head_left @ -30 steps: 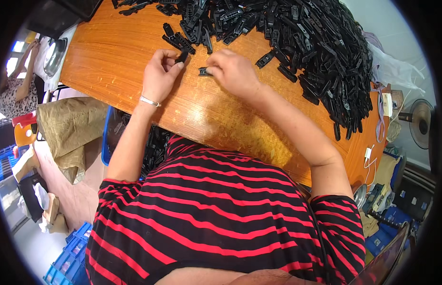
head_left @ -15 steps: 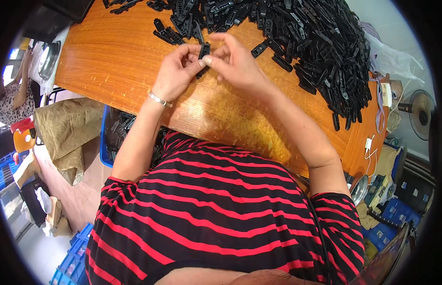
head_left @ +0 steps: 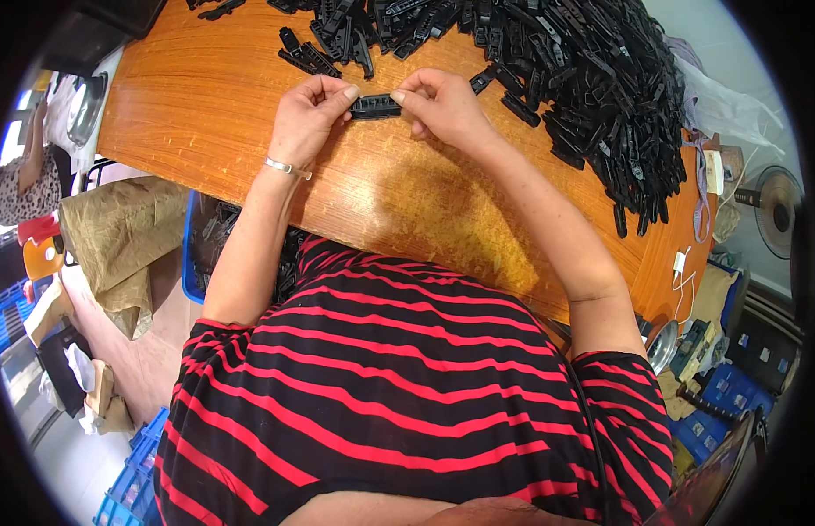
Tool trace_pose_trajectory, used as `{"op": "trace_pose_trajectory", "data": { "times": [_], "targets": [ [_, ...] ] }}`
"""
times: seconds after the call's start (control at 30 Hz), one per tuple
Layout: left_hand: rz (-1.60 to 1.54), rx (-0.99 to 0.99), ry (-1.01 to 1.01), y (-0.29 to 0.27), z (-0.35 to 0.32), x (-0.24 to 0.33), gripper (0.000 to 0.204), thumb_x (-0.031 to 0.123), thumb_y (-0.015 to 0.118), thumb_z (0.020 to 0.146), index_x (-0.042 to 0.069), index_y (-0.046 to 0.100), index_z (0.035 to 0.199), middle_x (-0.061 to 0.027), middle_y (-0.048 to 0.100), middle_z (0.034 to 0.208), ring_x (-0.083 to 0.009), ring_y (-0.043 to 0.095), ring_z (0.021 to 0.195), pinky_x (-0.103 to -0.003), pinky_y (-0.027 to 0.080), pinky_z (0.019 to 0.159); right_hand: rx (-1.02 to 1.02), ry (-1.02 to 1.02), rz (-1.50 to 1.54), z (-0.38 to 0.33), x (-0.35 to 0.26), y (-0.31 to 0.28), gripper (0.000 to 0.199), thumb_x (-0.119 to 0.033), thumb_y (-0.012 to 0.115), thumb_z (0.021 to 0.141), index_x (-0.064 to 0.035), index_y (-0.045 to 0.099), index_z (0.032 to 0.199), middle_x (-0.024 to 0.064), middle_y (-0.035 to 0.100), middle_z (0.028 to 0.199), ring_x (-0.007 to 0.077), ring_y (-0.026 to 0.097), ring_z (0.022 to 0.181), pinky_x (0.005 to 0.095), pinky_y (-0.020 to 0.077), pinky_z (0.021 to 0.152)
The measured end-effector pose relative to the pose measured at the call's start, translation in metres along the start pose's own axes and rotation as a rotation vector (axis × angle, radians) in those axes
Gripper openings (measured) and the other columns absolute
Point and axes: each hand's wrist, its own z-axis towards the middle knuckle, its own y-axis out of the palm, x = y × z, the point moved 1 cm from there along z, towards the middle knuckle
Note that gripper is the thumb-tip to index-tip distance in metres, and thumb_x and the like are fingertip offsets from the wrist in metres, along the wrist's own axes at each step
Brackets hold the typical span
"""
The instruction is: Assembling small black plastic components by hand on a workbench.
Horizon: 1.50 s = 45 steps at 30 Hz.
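Observation:
Between my two hands, a long black plastic piece (head_left: 376, 107) with a row of slots lies level, a little above the wooden table (head_left: 197, 114). My left hand (head_left: 313, 114) pinches its left end between thumb and fingers. At the right end, my right hand (head_left: 442, 110) grips it the same way. The fingertips cover both ends. Beyond my hands, a big heap of similar black plastic pieces (head_left: 591, 96) spreads over the far and right side of the table, with a few loose ones (head_left: 306, 54) close to my left hand.
Below the table's left edge stands a blue bin (head_left: 193, 250) holding more dark pieces. Brown wrapping paper (head_left: 118, 237) hangs beside it. A fan (head_left: 775, 210) and a white cable plug (head_left: 680, 261) are at the right. Another person (head_left: 26, 175) is at the far left.
The black piece has turned from upright to lying crosswise. My hands have moved slightly apart and now hold it at opposite ends.

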Motion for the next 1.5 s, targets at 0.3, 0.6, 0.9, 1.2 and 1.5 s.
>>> {"op": "trace_pose_trajectory", "data": {
  "times": [0.3, 0.6, 0.9, 1.2, 1.5],
  "targets": [
    [0.279, 0.067, 0.048, 0.005, 0.002, -0.007, 0.015, 0.011, 0.075, 0.079, 0.001, 0.065, 0.083, 0.001, 0.061, 0.072, -0.0055, 0.052, 0.063, -0.02, 0.045, 0.058, -0.02, -0.006, -0.161, 0.008, 0.008, 0.005, 0.018, -0.015, 0.065, 0.09, -0.0011, 0.054, 0.087, 0.0041, 0.059, 0.063, 0.0086, 0.054, 0.045, 0.0238, 0.0435, 0.041],
    [0.519, 0.017, 0.019, -0.001, 0.011, -0.011, 0.021, 0.016, 0.076, 0.078, 0.0, 0.063, 0.079, -0.0029, 0.061, 0.068, -0.0097, 0.054, 0.062, -0.026, 0.046, 0.058, -0.081, 0.159, -0.093, 0.009, -0.002, 0.007, 0.022, -0.016, 0.066, 0.089, -0.0009, 0.05, 0.084, 0.0063, 0.058, 0.061, 0.0096, 0.052, 0.044, 0.0247, 0.04, 0.038],
    [0.784, -0.126, -0.145, 0.005, 0.025, 0.007, 0.028, 0.024, 0.075, 0.079, 0.001, 0.058, 0.082, -0.0102, 0.061, 0.069, -0.0206, 0.058, 0.065, -0.034, 0.048, 0.064, -0.184, 0.344, -0.218, 0.016, -0.018, 0.001, 0.025, -0.02, 0.064, 0.091, 0.0, 0.049, 0.086, 0.0073, 0.058, 0.058, 0.0114, 0.048, 0.039, 0.0267, 0.0378, 0.033],
    [0.678, 0.008, 0.038, -0.01, -0.018, -0.007, 0.024, 0.019, 0.076, 0.077, 0.002, 0.06, 0.079, -0.0041, 0.06, 0.068, -0.0152, 0.056, 0.062, -0.031, 0.047, 0.06, -0.118, 0.186, -0.251, -0.015, -0.007, 0.024, 0.018, -0.014, 0.064, 0.09, -0.0005, 0.052, 0.09, 0.0053, 0.059, 0.063, 0.01, 0.052, 0.05, 0.0246, 0.0425, 0.045],
    [0.176, -0.247, -0.152, -0.035, -0.057, -0.006, 0.02, 0.016, 0.065, 0.089, -0.001, 0.063, 0.1, 0.0012, 0.061, 0.079, -0.0053, 0.051, 0.071, -0.021, 0.042, 0.063, -0.057, -0.347, -0.313, -0.034, -0.019, 0.041, 0.015, -0.015, 0.06, 0.09, -0.0019, 0.054, 0.089, 0.0015, 0.058, 0.061, 0.009, 0.053, 0.053, 0.0269, 0.0439, 0.049]
  ]
}}
